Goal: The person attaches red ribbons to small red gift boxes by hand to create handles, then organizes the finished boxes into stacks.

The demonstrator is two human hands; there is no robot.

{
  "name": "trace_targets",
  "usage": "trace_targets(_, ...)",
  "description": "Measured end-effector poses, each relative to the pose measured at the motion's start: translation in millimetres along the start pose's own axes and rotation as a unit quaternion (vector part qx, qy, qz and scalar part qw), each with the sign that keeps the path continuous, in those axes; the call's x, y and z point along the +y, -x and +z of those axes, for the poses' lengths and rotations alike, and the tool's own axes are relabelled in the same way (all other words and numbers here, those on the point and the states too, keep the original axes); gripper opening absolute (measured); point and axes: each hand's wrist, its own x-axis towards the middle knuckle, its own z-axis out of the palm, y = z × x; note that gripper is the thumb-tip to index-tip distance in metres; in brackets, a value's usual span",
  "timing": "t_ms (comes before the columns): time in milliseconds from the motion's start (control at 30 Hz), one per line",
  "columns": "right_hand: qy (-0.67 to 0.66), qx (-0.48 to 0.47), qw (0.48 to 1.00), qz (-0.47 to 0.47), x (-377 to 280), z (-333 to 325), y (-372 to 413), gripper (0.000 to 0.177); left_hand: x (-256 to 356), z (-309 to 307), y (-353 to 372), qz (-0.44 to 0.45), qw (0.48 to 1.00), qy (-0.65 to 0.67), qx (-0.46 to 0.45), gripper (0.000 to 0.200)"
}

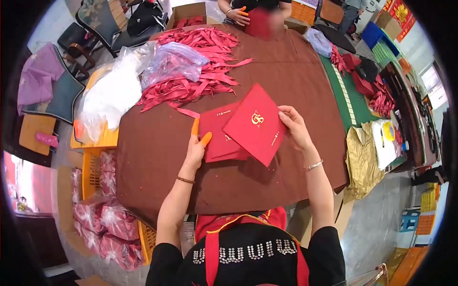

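From my feed, the right hand [295, 127] sits at about 3 o'clock of the picture's middle. It holds a red card [255, 125] by its right corner, with the fingers closed on that corner. The card is turned like a diamond and lifted a little, with a gold emblem facing up. It overlaps the stack [217, 136] of red cards at its 8 o'clock, which lies flat on the brown table [157, 157].

The left hand [195, 150] is at 9 o'clock of the stack, at its left edge. Its thumb and forefinger wear orange cots [206, 138] and are spread apart. The thumb tip rests on the stack and the forefinger points towards 12 o'clock, just beside the edge. I cannot tell whether any finger goes under the stack. Both wrists wear thin bracelets.

At 11 o'clock of the hands a heap of red ribbons [200, 71] covers the far part of the table, and one loose strip reaches close to the stack. A clear bag [171, 62] lies on the heap, and a white bag [112, 93] lies at its 9 o'clock. Off the table at 8 o'clock a yellow crate [90, 167] holds pink packets [109, 224]. At 12 o'clock, across the table, a co-worker's hand [238, 16] also wears an orange cot. At 3 o'clock, beyond the table's edge, there is crumpled gold foil [362, 157].
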Motion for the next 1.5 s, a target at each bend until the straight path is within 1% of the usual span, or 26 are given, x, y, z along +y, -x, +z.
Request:
trace_targets(33, 0.005, -0.003, 1.000, 0.004, -4, 1, -1, 0.024, -2, 2, 0, -0.001, 1.000, 0.006, 0.005, 0.062)
trace_targets(133, 0.028, -0.024, 0.999, -0.016, -21, 9, -3, 0.027, -2, 6, 3, 0.105, 0.989, -0.099, 0.017, 0.058)
trace_targets(233, 0.064, -0.061, 0.996, 0.026, -26, 10, -13, 0.026, 11, 8, 10, 0.020, 0.997, -0.070, -0.022, 0.049)
trace_targets(367, 0.047, -0.091, 0.993, 0.057, -17, 22, -37, 0.026, 12, 8, 10, -0.011, 0.996, -0.084, 0.006, 0.040)
trace_targets(467, 0.141, -0.154, 0.972, 0.110, -17, 33, -62, 0.026, 2, 1, 4, -0.002, 0.998, -0.055, 0.008, 0.038)
trace_targets(500, 0.141, -0.159, 0.971, 0.111, -16, 39, -77, 0.026, -11, -4, -2, 0.045, 0.999, -0.027, -0.002, 0.039)
trace_targets(533, 0.266, -0.218, 0.938, 0.041, -14, 49, -96, 0.029, -9, -4, -4, 0.045, 0.999, -0.026, 0.002, 0.039)
trace_targets(600, 0.491, -0.319, 0.804, -0.105, -5, 77, -121, 0.034, 0, -3, -7, -0.031, 0.998, 0.046, -0.004, 0.041)
trace_targets(633, 0.515, -0.328, 0.782, -0.125, -1, 94, -123, 0.036, 8, 2, -3, -0.029, 0.998, 0.047, -0.002, 0.041)
trace_targets(700, 0.546, -0.338, 0.751, -0.152, 11, 126, -125, 0.039, 19, 10, 7, -0.033, 0.996, -0.080, 0.002, 0.046)
trace_targets(800, 0.579, -0.319, 0.717, -0.222, 20, 144, -121, 0.037, 13, 10, 9, -0.009, 0.998, -0.054, 0.024, 0.051)
trace_targets(867, 0.523, -0.233, 0.760, -0.307, 9, 133, -109, 0.037, 7, 5, 4, 0.011, 0.999, -0.050, 0.009, 0.055)
trace_targets(900, 0.500, -0.199, 0.787, -0.301, 2, 121, -103, 0.038, 7, 5, 2, -0.006, 0.999, -0.030, 0.012, 0.055)
trace_targets(933, 0.432, -0.171, 0.855, -0.229, 7, 103, -105, 0.038, 7, 6, 1, -0.023, 1.000, -0.010, 0.014, 0.054)
trace_targets(1000, 0.424, -0.062, 0.877, -0.217, 16, 65, -92, 0.046, 11, 8, 1, -0.028, 0.999, 0.005, 0.016, 0.053)
trace_targets(1033, 0.426, -0.058, 0.876, -0.218, 25, 53, -85, 0.046, 13, 10, 0, -0.031, 0.999, 0.019, 0.021, 0.053)
trace_targets(1100, 0.185, 0.024, 0.981, -0.052, 44, 34, -65, 0.056, 10, 11, 0, -0.031, 0.999, 0.013, 0.016, 0.052)
trace_targets(1133, 0.186, 0.027, 0.981, -0.056, 43, 39, -47, 0.056, 10, 11, 0, -0.027, 0.999, 0.006, 0.016, 0.051)
trace_targets(1200, -0.038, -0.008, 0.990, 0.138, 39, 65, -12, 0.067, 12, 14, 2, -0.021, 1.000, -0.006, 0.004, 0.050)
trace_targets(1267, 0.102, -0.056, 0.993, 0.027, 76, 53, -21, 0.069, -1, 14, 2, 0.051, 0.991, -0.121, 0.032, 0.051)
trace_targets(1300, 0.102, -0.057, 0.993, 0.025, 76, 54, -25, 0.069, 4, 17, 4, 0.116, 0.980, -0.161, 0.028, 0.056)
trace_targets(1333, 0.127, -0.051, 0.991, -0.008, 75, 55, -31, 0.072, 9, 19, 9, 0.118, 0.979, -0.163, 0.028, 0.056)
trace_targets(1400, 0.151, -0.043, 0.986, -0.047, 77, 56, -39, 0.077, 26, 25, 19, 0.015, 0.999, 0.002, 0.032, 0.065)
trace_targets(1433, 0.142, -0.039, 0.989, -0.018, 81, 57, -41, 0.084, 17, 9, 9, -0.053, 0.997, -0.050, 0.012, 0.074)
trace_targets(1467, 0.133, -0.033, 0.990, 0.009, 83, 56, -43, 0.092, 6, -2, 7, -0.042, 0.998, -0.053, 0.007, 0.074)
trace_targets(1500, 0.018, -0.026, 0.996, 0.087, 56, 72, -28, 0.103, 5, -3, 10, 0.025, 0.997, -0.072, -0.026, 0.073)
